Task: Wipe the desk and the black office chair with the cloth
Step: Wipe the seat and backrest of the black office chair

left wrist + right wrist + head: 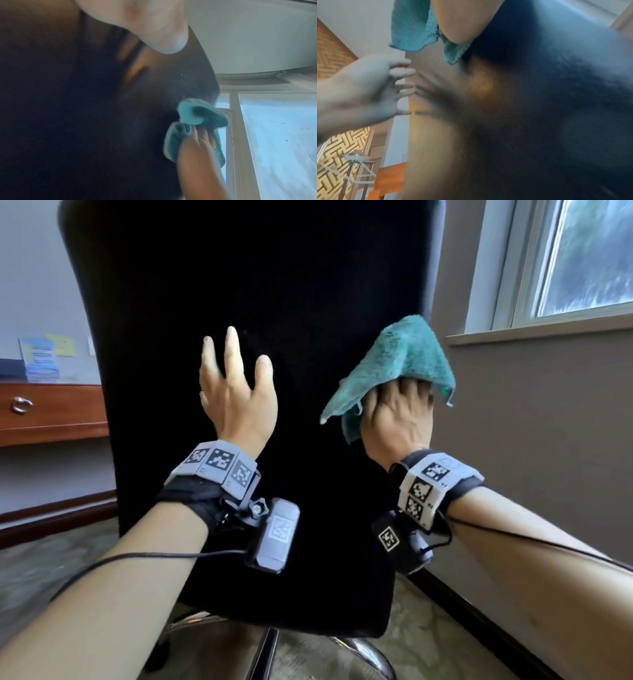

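Grey walls enclose the room, with a white-framed window (pixel 579 258) at upper right and patterned carpet (pixel 428 642) underfoot. At far left stands a wooden desk (pixel 51 412) with a metal drawer handle (pixel 21 405); papers and a blue card (pixel 39 359) sit on its top. Directly ahead, the black office chair (pixel 257 320) fills the centre of the head view — its tall backrest blocks most of the wall behind, and its chrome base (pixel 363 652) shows below the lower edge.

Left hand (pixel 236 385): released, fingers straight and spread, holding nothing. In the right wrist view its fingertips (pixel 406 86) meet the backrest surface.

Right hand (pixel 397 419): grasping the teal cloth (pixel 400 361), fingers curled into its folds. Cloth is bunched over the fingers, corners hanging loose at both sides, and is held against the right part of the backrest — the left wrist view shows it (pixel 197 115) close to the backrest's edge, though that frame is blurred.

Both wrists carry marker bands and cabled cameras.
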Action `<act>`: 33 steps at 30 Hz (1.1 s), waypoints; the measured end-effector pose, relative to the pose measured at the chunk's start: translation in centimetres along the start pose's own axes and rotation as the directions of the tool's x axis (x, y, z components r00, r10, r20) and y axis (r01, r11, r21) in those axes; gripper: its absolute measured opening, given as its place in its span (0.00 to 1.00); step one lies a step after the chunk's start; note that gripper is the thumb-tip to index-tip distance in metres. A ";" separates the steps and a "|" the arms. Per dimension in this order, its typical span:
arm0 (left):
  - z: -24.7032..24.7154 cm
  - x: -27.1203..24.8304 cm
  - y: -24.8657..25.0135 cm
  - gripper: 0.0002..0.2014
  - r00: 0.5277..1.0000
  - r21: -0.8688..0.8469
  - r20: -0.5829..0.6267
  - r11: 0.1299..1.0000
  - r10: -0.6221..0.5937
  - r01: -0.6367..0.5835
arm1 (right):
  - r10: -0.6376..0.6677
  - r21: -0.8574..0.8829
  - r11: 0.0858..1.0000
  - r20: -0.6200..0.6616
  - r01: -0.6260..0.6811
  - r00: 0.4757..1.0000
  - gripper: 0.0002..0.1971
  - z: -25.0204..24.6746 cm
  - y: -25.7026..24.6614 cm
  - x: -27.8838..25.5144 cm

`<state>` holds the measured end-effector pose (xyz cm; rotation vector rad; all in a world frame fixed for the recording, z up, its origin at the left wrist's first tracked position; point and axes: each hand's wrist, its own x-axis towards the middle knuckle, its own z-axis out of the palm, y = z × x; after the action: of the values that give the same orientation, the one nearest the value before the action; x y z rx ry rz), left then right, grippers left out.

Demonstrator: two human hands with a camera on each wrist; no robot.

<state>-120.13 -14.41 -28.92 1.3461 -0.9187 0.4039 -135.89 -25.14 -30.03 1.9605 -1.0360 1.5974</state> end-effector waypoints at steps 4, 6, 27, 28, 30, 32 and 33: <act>-3.4 2.3 -2.6 0.28 0.980 -0.040 -0.139 0.989 -0.146 0.141 | 0.185 -0.073 0.981 0.110 -0.178 0.976 0.33 0.2 1.4 2.9; -5.4 3.2 -4.8 0.27 0.957 -0.030 -0.184 0.974 -0.225 0.223 | 0.286 0.039 0.956 0.080 -0.289 0.955 0.35 -0.2 1.4 2.9; -11.9 6.9 -20.0 0.59 0.744 -0.400 0.164 0.646 -0.648 0.651 | -0.574 -0.020 0.819 0.011 0.574 0.819 0.26 3.1 -13.5 5.8; -12.1 6.0 -19.4 0.55 0.743 -0.412 0.160 0.640 -0.650 0.648 | -0.531 -0.036 0.847 0.005 0.531 0.847 0.28 3.5 -14.5 5.9; -12.3 4.2 -18.7 0.43 0.740 -0.418 0.175 0.632 -0.649 0.653 | -0.483 -0.053 0.875 -0.024 0.482 0.875 0.28 4.7 -16.3 5.0; -12.3 3.0 -19.4 0.34 0.727 -0.445 0.170 0.606 -0.666 0.659 | -0.536 -0.039 0.844 -0.023 0.535 0.844 0.25 6.6 -17.5 3.1; -12.6 2.4 -20.2 0.31 0.712 -0.452 0.165 0.589 -0.682 0.670 | -0.585 -0.026 0.811 -0.010 0.585 0.811 0.24 7.6 -18.0 1.7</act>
<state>-99.83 -7.65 -39.73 1.1056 -0.3679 -0.3988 -117.26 -19.44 -27.83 1.9792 -0.3614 1.2369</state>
